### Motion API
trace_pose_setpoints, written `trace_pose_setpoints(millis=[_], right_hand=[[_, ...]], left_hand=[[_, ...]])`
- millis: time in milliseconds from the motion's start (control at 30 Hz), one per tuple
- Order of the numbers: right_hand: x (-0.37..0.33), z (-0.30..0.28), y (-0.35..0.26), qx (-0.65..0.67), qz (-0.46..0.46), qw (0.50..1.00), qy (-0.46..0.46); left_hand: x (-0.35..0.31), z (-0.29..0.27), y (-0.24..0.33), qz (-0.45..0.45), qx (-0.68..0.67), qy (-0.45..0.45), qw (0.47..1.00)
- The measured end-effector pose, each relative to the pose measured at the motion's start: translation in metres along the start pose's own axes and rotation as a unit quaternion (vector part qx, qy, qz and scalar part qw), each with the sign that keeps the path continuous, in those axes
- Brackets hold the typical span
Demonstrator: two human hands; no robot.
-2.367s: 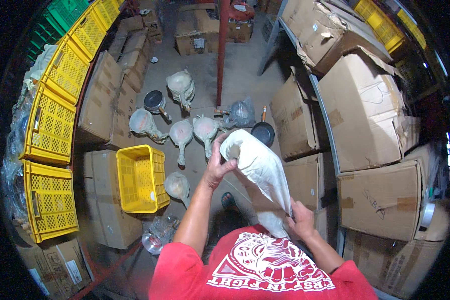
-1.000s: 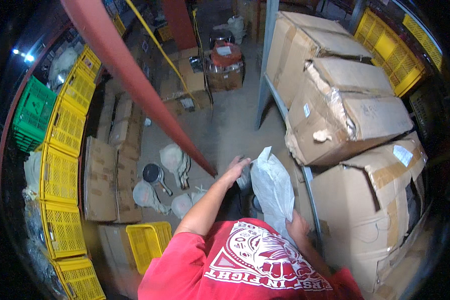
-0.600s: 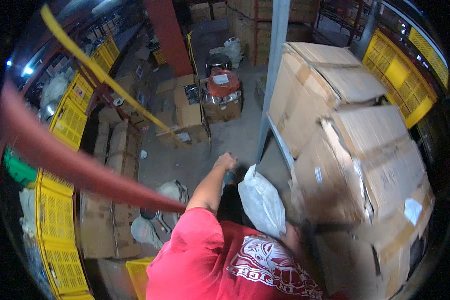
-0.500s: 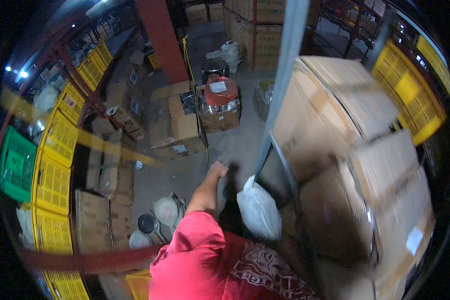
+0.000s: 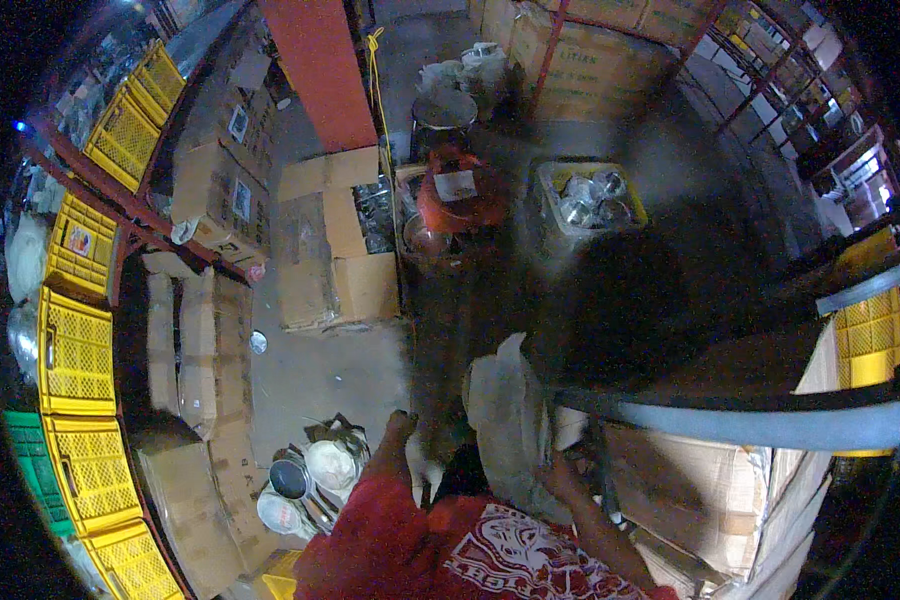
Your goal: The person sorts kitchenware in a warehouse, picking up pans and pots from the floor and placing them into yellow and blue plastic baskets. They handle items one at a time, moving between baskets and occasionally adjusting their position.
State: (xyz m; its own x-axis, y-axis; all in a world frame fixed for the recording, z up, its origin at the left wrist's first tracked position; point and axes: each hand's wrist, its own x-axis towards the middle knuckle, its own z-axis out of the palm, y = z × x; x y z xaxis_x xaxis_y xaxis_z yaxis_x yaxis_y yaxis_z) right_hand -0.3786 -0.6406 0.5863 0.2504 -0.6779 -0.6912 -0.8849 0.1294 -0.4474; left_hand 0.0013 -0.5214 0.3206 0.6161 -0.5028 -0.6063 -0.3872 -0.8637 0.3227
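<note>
A white sack [image 5: 510, 410], tall and filled, hangs against my right side in front of my red shirt. My right hand [image 5: 568, 465] is at its right edge, with the fingers closed on it, partly hidden in shadow. My left hand [image 5: 402, 422] is held low in front of me, curled up and holding nothing that I can see. Below it and to the left, round metal pots [image 5: 292, 478] and a pale wrapped bundle [image 5: 332, 464] sit on the floor.
An open cardboard box [image 5: 310, 250] stands ahead, beside a red bag [image 5: 458, 195]. A yellow-rimmed bin [image 5: 590, 198] holds shiny metalware. Yellow crates [image 5: 78, 360] and cartons [image 5: 205, 340] line the left. A grey beam [image 5: 760, 425] and stacked cartons [image 5: 680, 490] are close on the right.
My view has turned right and moved past the grey post and carton stack. The metalware bin has come into fuller view. My left hand has dropped closer to my body; the sack stays with me.
</note>
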Motion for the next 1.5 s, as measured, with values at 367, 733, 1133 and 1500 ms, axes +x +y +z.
trace_pose_setpoints(millis=[367,733,1133,1500], right_hand=[[0.196,-0.096,-0.179,0.231,-0.036,0.969,-0.076],[0.298,-0.197,-0.164,0.147,0.036,0.988,-0.025],[0.308,-0.241,-0.144,0.128,0.126,0.984,0.014],[0.363,-0.328,-0.109,0.173,0.196,0.965,0.035]], left_hand=[[-0.032,-0.093,0.020,-0.042,-0.498,-0.106,0.860],[-0.012,-0.143,-0.023,-0.101,-0.456,-0.010,0.884],[0.278,-0.260,0.142,0.012,-0.185,-0.065,0.981],[0.396,-0.279,0.329,-0.066,-0.620,-0.224,0.749]])
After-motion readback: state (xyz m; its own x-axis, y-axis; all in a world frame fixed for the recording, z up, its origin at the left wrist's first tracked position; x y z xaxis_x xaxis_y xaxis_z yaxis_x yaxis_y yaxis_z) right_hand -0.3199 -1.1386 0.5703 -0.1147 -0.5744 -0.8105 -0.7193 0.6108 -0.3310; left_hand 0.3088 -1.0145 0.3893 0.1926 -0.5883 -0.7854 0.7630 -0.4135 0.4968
